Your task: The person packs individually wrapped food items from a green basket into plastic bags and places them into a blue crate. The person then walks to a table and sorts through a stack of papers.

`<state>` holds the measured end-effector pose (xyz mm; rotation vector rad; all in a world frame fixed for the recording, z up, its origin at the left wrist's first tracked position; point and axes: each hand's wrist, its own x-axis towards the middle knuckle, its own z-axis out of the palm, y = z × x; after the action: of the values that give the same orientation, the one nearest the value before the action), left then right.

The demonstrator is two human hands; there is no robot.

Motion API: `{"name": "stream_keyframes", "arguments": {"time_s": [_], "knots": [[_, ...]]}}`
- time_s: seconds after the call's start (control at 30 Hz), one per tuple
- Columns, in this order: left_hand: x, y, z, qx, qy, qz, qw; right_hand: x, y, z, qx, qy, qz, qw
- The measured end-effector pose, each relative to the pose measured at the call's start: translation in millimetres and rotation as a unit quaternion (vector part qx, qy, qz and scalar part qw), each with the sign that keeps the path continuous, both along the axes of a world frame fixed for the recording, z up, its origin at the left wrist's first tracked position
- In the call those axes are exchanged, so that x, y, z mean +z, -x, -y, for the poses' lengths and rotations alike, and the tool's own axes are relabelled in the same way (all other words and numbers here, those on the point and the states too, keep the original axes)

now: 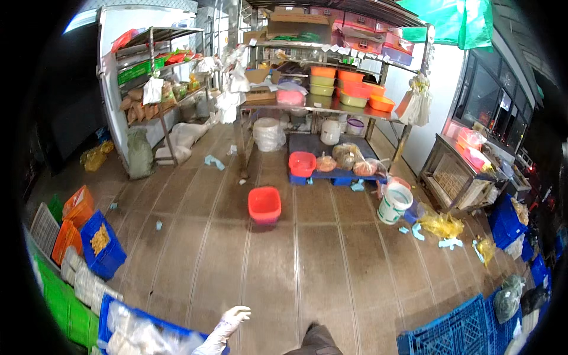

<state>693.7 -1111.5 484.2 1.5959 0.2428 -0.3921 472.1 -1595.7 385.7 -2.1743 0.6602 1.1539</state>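
My left hand [235,316], in a whitish glove, hangs low over the floor at the bottom of the view. Its fingers are loosely stretched out with nothing in them. Closest to it is a blue crate [148,317] holding clear plastic bags [131,331], just left of my forearm. My right hand is out of view. Farther ahead on the tiles stands a red plastic tub [264,203], apart from my hand. My dark-clad leg and shoe [316,338] show at the lower edge.
A metal rack [251,107] with stacked coloured tubs stands ahead. Beneath it, a low platform [305,148] bears bagged goods. A white bucket [394,203] and yellow bags [441,225] lie right. Blue crates [447,331] fill the lower right; a blue bin [103,254] stands left.
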Motion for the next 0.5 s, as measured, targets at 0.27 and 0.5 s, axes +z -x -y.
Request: {"name": "stream_keyframes", "arguments": {"time_s": [0.27, 0.5], "knots": [[-78.5, -215.7, 27.6, 0.093, 0.087, -0.036, 0.991, -11.7, -358.8, 123.4, 0.053, 0.063, -0.013, 0.997], [-43.4, -438.5, 44.6, 0.241, 0.146, -0.145, 0.948, 64.6, -860.4, 54.5, 0.116, 0.029, 0.338, 0.933]]}}
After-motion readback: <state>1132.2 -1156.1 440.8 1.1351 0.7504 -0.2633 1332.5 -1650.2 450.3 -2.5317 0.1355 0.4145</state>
